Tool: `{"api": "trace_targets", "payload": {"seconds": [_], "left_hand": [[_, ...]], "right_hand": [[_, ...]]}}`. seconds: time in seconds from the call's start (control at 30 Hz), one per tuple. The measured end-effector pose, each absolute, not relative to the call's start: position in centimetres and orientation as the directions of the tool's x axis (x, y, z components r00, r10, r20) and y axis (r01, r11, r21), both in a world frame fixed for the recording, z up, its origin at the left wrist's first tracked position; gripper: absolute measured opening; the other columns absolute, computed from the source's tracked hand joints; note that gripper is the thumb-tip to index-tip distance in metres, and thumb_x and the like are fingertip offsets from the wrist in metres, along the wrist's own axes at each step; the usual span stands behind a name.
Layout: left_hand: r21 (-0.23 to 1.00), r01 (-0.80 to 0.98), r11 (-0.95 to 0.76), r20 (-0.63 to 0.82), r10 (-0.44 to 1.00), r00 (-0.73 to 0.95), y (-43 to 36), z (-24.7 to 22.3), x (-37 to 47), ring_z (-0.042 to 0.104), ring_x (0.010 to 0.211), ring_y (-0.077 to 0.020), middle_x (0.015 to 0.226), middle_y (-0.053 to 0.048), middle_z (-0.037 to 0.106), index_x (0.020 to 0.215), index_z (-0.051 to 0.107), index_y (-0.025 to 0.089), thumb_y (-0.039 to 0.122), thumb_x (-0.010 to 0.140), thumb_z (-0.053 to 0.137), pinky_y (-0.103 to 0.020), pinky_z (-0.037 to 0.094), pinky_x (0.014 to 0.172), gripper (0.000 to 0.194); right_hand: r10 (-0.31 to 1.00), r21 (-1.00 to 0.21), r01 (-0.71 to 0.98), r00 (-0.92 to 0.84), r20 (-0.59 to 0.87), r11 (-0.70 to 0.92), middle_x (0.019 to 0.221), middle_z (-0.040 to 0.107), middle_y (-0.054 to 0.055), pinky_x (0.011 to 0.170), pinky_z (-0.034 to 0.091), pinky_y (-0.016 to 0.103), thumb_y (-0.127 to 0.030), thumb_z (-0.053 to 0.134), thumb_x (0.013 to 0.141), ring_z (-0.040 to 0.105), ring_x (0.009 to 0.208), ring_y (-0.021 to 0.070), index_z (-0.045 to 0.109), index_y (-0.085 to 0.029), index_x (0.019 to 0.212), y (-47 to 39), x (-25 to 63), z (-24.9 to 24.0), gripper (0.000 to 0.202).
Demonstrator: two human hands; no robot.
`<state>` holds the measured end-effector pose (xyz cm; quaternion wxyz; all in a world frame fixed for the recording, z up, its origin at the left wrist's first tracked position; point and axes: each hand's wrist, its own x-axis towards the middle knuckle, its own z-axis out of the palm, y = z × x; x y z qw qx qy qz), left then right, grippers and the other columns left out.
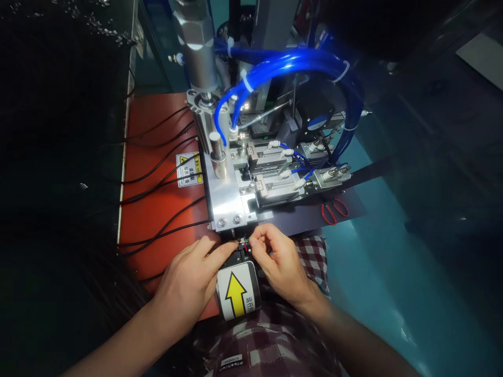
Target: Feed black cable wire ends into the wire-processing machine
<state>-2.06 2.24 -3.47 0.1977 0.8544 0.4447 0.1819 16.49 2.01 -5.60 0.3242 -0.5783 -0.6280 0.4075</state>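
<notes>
Thin coloured wires [244, 242], with red and green strands showing, lie at the front of the metal machine [230, 204]. My right hand [279, 264] pinches at their right side, thumb and forefinger closed together. From the left, my left hand [192, 272] has its thumb and forefinger closed at the other side of the wires; its fingertips partly cover what they grip. A small black fixture [238, 257] sits under the fingertips. Just in front of it is a rounded cover bearing a yellow arrow [236, 296].
Blue air tubes [294, 60] arch over the machine's metal cylinders [275, 188]. Red-handled scissors [335, 211] lie on the right. Black cables [157, 175] cross the orange-red mat [145, 209] past a warning label [189, 170]. A checkered cloth [275, 340] covers my lap.
</notes>
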Motion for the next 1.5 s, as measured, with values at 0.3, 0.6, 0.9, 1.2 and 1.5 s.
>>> {"api": "trace_targets", "payload": {"seconds": [0.3, 0.6, 0.9, 1.2, 1.5], "left_hand": [[0.498, 0.691, -0.524, 0.134, 0.834, 0.536, 2.3, -3.5, -2.1, 0.060, 0.081, -0.0217, 0.088, -0.011, 0.060, 0.108, 0.063, 0.012, 0.013, 0.088, 0.041, -0.034, 0.056, 0.067, 0.030], [0.488, 0.694, -0.530, 0.126, 0.829, 0.545, 2.4, -3.4, -2.1, 0.060, 0.078, -0.0214, 0.086, -0.011, 0.060, 0.108, 0.063, 0.012, 0.013, 0.088, 0.041, -0.034, 0.056, 0.066, 0.030], [0.492, 0.677, -0.547, 0.160, 0.821, 0.548, 2.2, -3.5, -2.3, 0.060, 0.076, -0.0214, 0.089, -0.010, 0.062, 0.108, 0.062, 0.013, 0.012, 0.088, 0.041, -0.034, 0.055, 0.064, 0.029], [0.391, 0.690, -0.609, 0.230, 0.790, 0.568, 2.3, -3.2, -1.9, 0.060, 0.070, -0.0218, 0.081, -0.011, 0.064, 0.098, 0.063, 0.008, 0.010, 0.087, 0.039, -0.035, 0.053, 0.061, 0.026], [0.306, 0.716, -0.627, 0.250, 0.779, 0.575, 2.0, -3.0, -1.9, 0.060, 0.069, -0.0214, 0.082, -0.011, 0.065, 0.098, 0.063, 0.009, 0.009, 0.089, 0.034, -0.033, 0.053, 0.060, 0.030]], "right_hand": [[0.988, -0.873, 0.487, -0.136, -0.077, -0.001, 0.068, 0.050, -0.001, 0.058, 0.037, 0.025, -0.019, 0.044, 0.088, 0.047, 0.061, 0.0129, 0.049, -0.018, 0.079, 2.1, 16.6, -5.4, 0.011], [0.964, -0.945, 0.261, -0.127, -0.236, -0.197, 0.066, 0.046, -0.003, 0.052, 0.037, 0.023, -0.023, 0.046, 0.088, 0.045, 0.056, 0.0105, 0.048, -0.020, 0.077, 2.1, 16.4, -6.4, 0.012], [0.904, -0.910, -0.056, -0.154, -0.398, -0.410, 0.060, 0.048, -0.004, 0.049, 0.039, 0.022, -0.034, 0.049, 0.088, 0.049, 0.049, 0.0092, 0.052, -0.018, 0.080, 1.9, 16.4, -7.6, 0.019], [0.847, -0.832, -0.185, -0.225, -0.482, -0.523, 0.048, 0.046, -0.006, 0.047, 0.032, 0.021, -0.031, 0.055, 0.081, 0.040, 0.042, 0.0074, 0.050, -0.016, 0.067, 3.0, 16.1, -7.1, 0.020], [0.941, -0.941, -0.006, -0.011, -0.337, -0.337, 0.059, 0.047, -0.004, 0.046, 0.031, 0.022, -0.031, 0.059, 0.079, 0.041, 0.050, 0.0096, 0.058, -0.016, 0.074, 2.3, 15.0, -6.8, 0.016]]}}
